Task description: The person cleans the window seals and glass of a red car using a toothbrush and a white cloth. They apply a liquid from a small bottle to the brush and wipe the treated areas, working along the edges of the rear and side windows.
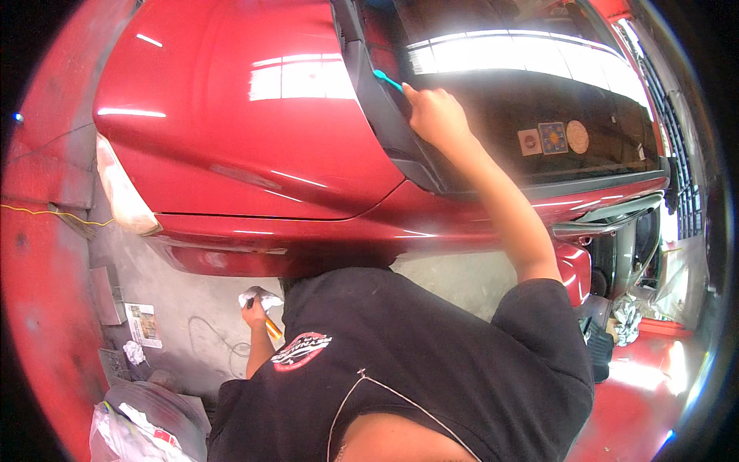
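My right arm reaches across the red car [231,154] to the base of its windshield [523,100]. In my right hand [440,117], closed, is a slim teal brush [390,81] that looks like a toothbrush. Its head meets the black plastic cowl [377,115] between hood and glass. Low beside the car's flank, my left hand [252,314] is closed on a crumpled white cloth [265,296]. A dark piece and an orange, stick-like piece [272,328] also show at that hand; I cannot tell what they are.
The headlight [123,189] is whitish and hazy. On the grey floor [192,296] lie a thin looped cord [223,339] and a printed sheet [144,325]. A filled plastic bag [142,423] sits at the lower left. The car's side mirror [573,273] juts out at right.
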`<state>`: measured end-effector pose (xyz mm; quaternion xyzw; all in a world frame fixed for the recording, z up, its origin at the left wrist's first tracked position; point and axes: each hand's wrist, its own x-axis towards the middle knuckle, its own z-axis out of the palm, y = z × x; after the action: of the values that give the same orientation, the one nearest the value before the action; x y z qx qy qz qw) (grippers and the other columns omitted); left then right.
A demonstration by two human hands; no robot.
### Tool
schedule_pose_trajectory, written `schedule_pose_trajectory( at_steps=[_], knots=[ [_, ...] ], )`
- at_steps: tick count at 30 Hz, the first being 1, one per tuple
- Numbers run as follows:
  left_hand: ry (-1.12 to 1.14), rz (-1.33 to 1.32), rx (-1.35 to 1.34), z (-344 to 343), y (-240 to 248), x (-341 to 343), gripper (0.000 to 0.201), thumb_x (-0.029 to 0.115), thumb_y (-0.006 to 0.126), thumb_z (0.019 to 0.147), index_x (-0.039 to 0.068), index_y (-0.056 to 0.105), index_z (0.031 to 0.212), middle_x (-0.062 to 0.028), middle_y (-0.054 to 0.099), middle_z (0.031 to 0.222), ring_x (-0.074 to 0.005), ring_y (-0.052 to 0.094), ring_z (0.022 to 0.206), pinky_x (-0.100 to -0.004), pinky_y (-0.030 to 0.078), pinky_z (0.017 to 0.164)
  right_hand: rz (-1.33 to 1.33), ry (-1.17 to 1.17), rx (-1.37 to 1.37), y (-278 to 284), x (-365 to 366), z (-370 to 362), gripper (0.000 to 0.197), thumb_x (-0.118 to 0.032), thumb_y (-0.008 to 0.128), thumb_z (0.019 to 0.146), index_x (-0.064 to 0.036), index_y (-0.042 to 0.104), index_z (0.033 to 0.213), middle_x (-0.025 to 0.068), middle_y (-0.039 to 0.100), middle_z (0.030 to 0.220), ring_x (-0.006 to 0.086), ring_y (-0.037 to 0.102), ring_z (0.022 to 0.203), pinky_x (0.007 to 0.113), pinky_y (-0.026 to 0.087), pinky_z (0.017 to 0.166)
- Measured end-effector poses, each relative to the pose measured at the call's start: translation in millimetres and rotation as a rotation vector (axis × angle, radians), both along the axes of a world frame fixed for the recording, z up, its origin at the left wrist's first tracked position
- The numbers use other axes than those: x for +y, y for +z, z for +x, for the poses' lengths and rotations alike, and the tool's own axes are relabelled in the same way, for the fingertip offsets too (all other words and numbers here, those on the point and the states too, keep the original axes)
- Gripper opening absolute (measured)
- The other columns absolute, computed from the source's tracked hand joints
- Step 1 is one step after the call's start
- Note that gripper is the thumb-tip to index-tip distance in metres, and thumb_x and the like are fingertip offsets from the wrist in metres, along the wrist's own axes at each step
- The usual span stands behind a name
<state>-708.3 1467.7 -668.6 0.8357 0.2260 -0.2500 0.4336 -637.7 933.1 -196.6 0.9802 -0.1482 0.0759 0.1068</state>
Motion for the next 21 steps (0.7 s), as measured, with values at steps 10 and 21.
schedule_pose_trajectory(
  at_steps=[10, 21],
  knots=[
    [0.179, 0.102, 0.073, -10, -36, 21, 0.049, 0.04, 0.071, 0.074, -0.003, 0.07, 0.098, -0.0187, 0.068, 0.103, -0.029, 0.065, 0.097, -0.0378, 0.048, 0.089, 0.068, 0.007, 0.008, -1, -5, -12, 0.037, -0.008, 0.054, 0.08, -0.0103, 0.066, 0.114, 0.0178, 0.065, 0.073, 0.0365, 0.065, 0.07, 0.047, 0.053, 0.066],
    [0.141, 0.002, 0.134, -15, -7, 15, 0.042, 0.036, 0.07, 0.078, -0.001, 0.07, 0.097, -0.0136, 0.07, 0.097, -0.025, 0.065, 0.093, -0.0354, 0.047, 0.088, -0.004, -0.002, 0.086, 3, -3, -14, 0.038, -0.008, 0.055, 0.078, -0.0102, 0.065, 0.116, 0.0173, 0.066, 0.076, 0.0349, 0.066, 0.072, 0.046, 0.053, 0.067]
  ],
)
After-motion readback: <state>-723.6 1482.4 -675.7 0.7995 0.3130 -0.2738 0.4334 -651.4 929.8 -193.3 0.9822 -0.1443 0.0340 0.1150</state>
